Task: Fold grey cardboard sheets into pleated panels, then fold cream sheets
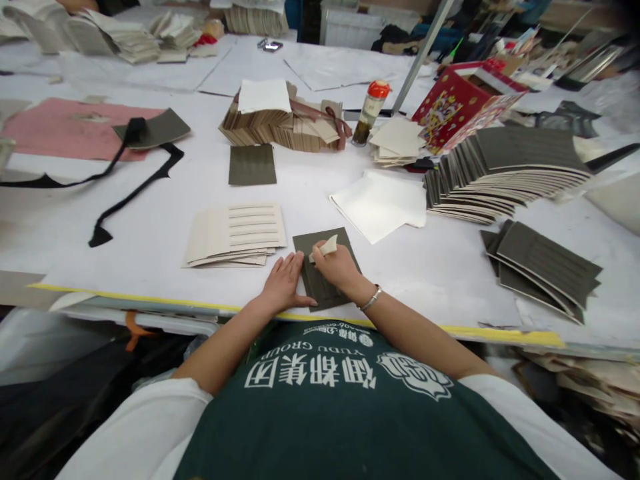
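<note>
Panel (321,287) lies flat, dark grey and rectangular.

bright, even light washes the pale table (150,217), with only soft, faint shadows; below its edge, the lower left falls dim. the dark panel (324,288) near center looks fairly clear, while the upper corners blur. wide-angle distortion stretches the white sleeves (140,427) at bottom, and the upper right corner blackens.

White worktable (305,193) — yellow strip (520,337) along its near edge, slanting metal pole (423,57), pale bins (353,30) (partly hidden) behind
</note>
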